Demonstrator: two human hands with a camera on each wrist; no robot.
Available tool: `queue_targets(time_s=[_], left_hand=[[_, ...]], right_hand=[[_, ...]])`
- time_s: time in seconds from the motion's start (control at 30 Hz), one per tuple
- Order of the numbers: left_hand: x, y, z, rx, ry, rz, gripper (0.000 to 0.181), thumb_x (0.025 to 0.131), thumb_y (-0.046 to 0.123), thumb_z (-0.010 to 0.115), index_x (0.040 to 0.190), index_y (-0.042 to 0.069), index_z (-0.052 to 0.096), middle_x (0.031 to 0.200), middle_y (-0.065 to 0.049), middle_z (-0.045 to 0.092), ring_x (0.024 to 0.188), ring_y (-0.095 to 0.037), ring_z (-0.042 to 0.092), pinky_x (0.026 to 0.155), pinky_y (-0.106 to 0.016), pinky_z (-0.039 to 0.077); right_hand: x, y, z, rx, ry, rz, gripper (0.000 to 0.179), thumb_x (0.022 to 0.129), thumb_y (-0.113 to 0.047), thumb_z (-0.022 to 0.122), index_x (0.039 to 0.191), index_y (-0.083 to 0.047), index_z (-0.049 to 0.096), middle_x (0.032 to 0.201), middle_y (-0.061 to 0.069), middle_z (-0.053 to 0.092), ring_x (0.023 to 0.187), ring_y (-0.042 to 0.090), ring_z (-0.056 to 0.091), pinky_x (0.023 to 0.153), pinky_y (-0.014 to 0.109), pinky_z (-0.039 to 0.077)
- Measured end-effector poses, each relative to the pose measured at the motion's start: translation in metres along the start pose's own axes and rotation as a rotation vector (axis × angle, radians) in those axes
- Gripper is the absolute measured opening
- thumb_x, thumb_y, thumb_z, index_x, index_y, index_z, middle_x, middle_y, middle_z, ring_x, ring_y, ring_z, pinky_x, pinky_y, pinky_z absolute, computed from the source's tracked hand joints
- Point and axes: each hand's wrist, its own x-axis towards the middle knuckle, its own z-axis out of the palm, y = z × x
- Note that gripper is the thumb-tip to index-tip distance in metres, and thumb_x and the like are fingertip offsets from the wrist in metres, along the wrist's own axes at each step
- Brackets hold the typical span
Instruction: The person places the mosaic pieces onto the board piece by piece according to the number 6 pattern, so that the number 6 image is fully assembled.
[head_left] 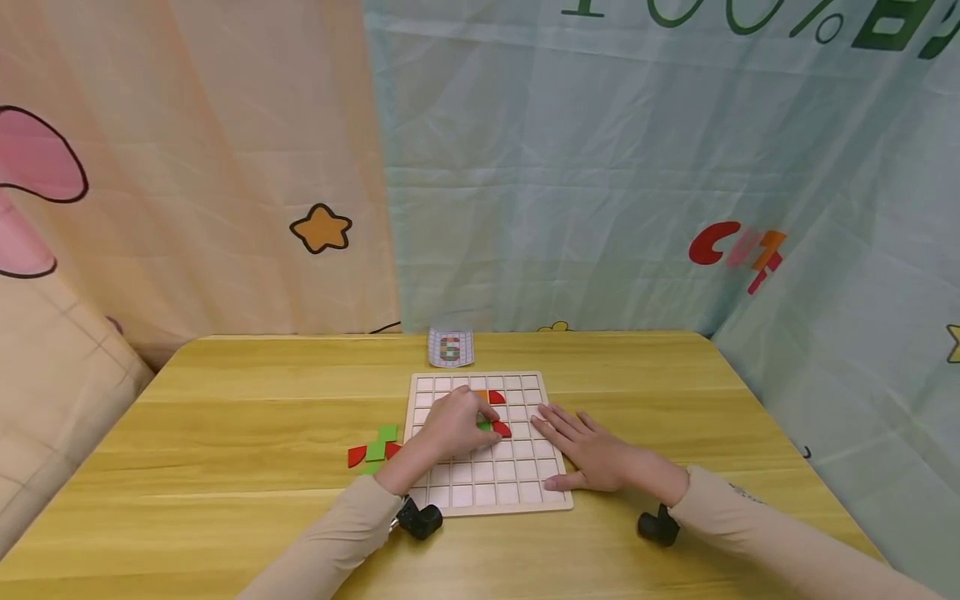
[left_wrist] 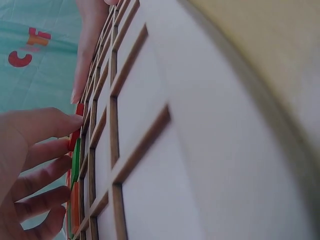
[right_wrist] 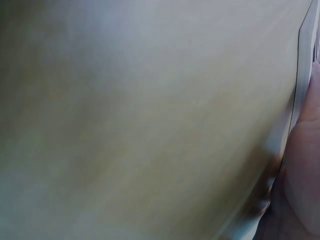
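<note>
A white grid board with a pale wooden rim lies on the table. My left hand is over its middle, with thumb and forefinger pinching a red rounded tile at the grid. In the left wrist view that red tile sits between the fingertips, beside a green tile and an orange one. A second red rounded tile lies farther up the board, next to an orange tile. My right hand rests on the board's right edge with fingers spread straight.
Loose green tiles and red tiles lie left of the board. Behind it is a small pattern card with a coloured figure on a grid. A printed curtain hangs behind the wooden table.
</note>
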Motion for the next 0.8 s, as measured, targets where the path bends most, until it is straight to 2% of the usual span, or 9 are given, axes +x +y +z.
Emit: queue_targets(time_s=[0.27, 0.8], left_hand=[[-0.0009, -0.0019, 0.0, -0.005, -0.017, 0.015, 0.022, 0.075, 0.031, 0.081, 0.091, 0.016, 0.079, 0.09, 0.004, 0.074, 0.084, -0.011, 0.056, 0.065, -0.023, 0.044], [-0.0018, -0.0016, -0.0009, -0.038, -0.02, 0.011, 0.019, 0.078, 0.029, 0.079, 0.091, 0.016, 0.078, 0.088, 0.004, 0.073, 0.084, -0.011, 0.055, 0.065, -0.024, 0.043]], right_hand=[[0.0003, -0.0007, -0.0006, -0.005, 0.001, 0.004, 0.091, 0.091, -0.064, 0.045, 0.156, -0.013, 0.008, 0.163, 0.011, 0.002, 0.15, 0.032, 0.005, 0.115, 0.059, 0.015], [-0.0014, -0.0022, -0.0025, 0.0, -0.002, 0.005, 0.09, 0.091, -0.064, 0.045, 0.156, -0.013, 0.008, 0.163, 0.011, 0.002, 0.15, 0.032, 0.005, 0.115, 0.06, 0.015]])
